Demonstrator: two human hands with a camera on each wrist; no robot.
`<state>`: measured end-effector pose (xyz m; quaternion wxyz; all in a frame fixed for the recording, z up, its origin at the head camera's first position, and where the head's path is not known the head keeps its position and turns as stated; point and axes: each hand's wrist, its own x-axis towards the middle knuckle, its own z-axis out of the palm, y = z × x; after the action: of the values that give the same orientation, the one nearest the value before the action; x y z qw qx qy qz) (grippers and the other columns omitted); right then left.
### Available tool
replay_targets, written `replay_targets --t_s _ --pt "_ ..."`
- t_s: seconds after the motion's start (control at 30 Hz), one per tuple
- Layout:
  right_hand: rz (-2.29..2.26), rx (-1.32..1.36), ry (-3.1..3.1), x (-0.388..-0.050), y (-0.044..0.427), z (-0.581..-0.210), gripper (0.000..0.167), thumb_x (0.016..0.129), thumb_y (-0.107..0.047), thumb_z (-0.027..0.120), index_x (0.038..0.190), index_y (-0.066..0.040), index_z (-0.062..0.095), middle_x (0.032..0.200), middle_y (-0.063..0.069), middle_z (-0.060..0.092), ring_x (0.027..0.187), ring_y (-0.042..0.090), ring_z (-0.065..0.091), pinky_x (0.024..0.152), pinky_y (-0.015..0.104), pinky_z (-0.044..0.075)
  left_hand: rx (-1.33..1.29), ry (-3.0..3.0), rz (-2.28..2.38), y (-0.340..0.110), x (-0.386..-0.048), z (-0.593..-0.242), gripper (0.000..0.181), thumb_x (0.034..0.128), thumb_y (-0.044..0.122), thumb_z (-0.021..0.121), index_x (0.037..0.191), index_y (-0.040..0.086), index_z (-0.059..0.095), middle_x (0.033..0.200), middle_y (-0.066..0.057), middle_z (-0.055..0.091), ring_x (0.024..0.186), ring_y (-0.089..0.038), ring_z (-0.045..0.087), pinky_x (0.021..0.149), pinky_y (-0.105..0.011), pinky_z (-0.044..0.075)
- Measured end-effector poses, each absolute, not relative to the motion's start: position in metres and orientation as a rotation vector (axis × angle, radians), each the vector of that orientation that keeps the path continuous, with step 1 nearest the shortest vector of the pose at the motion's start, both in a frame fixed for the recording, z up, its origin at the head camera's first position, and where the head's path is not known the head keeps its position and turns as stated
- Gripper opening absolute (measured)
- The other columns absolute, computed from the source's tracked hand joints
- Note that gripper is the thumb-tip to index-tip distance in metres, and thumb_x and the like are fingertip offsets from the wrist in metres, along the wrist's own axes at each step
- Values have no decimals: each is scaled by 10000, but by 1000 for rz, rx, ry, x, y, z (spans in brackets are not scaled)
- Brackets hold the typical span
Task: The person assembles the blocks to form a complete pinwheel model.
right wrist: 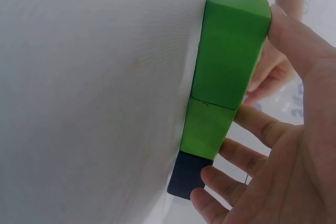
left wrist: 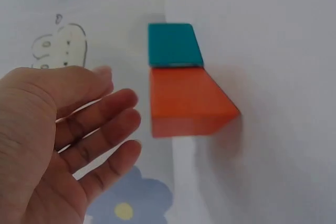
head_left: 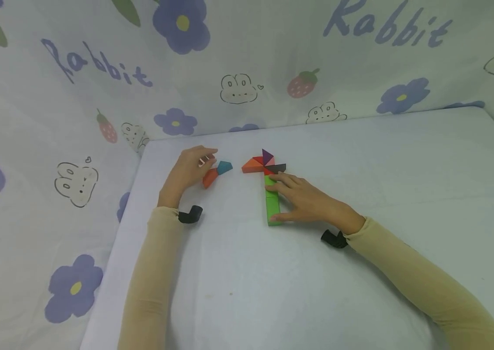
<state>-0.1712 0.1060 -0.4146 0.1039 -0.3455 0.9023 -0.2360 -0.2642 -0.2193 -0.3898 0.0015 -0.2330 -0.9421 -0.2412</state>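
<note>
My left hand (head_left: pixel 189 167) hovers at the left by an orange slanted block (head_left: pixel 210 178) and a teal block (head_left: pixel 225 167) that touch end to end. In the left wrist view its fingers are loosely bent, apart from both blocks. My right hand (head_left: pixel 310 198) rests along two green blocks (head_left: pixel 273 209) lying in a line, thumb by the near end and fingertips on the side and far end. Above them, a fan of pieces meets: an orange block (head_left: pixel 252 167), a purple triangle (head_left: pixel 266 156), a pink piece (head_left: pixel 270 161), a dark block (head_left: pixel 278 168) and red pieces.
A white cloth covers the table (head_left: pixel 247 291). Behind and to the left hangs a curtain (head_left: pixel 268 58) printed with flowers, rabbits and strawberries. Black wrist mounts stick out beside the left cuff (head_left: pixel 191 215) and the right cuff (head_left: pixel 335 238).
</note>
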Motion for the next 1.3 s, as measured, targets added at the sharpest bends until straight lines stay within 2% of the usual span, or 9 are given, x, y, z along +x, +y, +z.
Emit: replay_targets --t_s 0.2,0.53,0.77,1.07,1.17,1.3 --pt "-689 -1004 2663 -171 106 -415 817 815 -579 711 1466 -164 444 1589 68 270 1470 324 238 1191 542 245 -688 -3032 -778 -227 -273 -402 341 943 163 647 1257 31 658 1048 -138 694 958 -275 645 844 -424 550" --pt "-684 -1013 2664 -171 107 -413 814 817 -585 706 1464 -163 448 1592 64 265 1472 322 233 1191 546 243 -786 -2997 -833 -222 -273 -412 302 960 165 623 1233 48 678 1027 -131 710 956 -259 646 867 -422 543" --pt "-689 -1025 2660 -172 106 -412 803 825 -571 706 1462 -156 447 1587 75 270 1470 322 234 1190 543 246 -806 -3034 -840 -215 -271 -408 275 940 164 637 1187 70 714 1036 -115 732 956 -266 639 883 -425 538" --pt "-698 -1020 2659 -172 105 -414 810 818 -564 717 1460 -145 454 1579 84 279 1464 325 243 1182 557 254 -766 -3131 -801 -208 -267 -400 309 948 192 627 1240 113 690 1119 -96 715 1045 -261 614 954 -438 514" --pt "-697 -1021 2656 -172 106 -415 808 818 -565 716 1460 -150 453 1579 83 278 1465 323 240 1183 556 255 -756 -3121 -804 -209 -264 -395 303 930 180 655 1225 123 701 1112 -79 719 1077 -254 616 981 -454 507" --pt "-688 -1019 2662 -172 106 -416 809 818 -571 714 1462 -158 451 1580 76 276 1464 320 241 1183 555 256 -789 -3118 -804 -211 -263 -391 290 892 182 715 1176 123 730 1070 -61 732 1032 -238 623 959 -450 515"
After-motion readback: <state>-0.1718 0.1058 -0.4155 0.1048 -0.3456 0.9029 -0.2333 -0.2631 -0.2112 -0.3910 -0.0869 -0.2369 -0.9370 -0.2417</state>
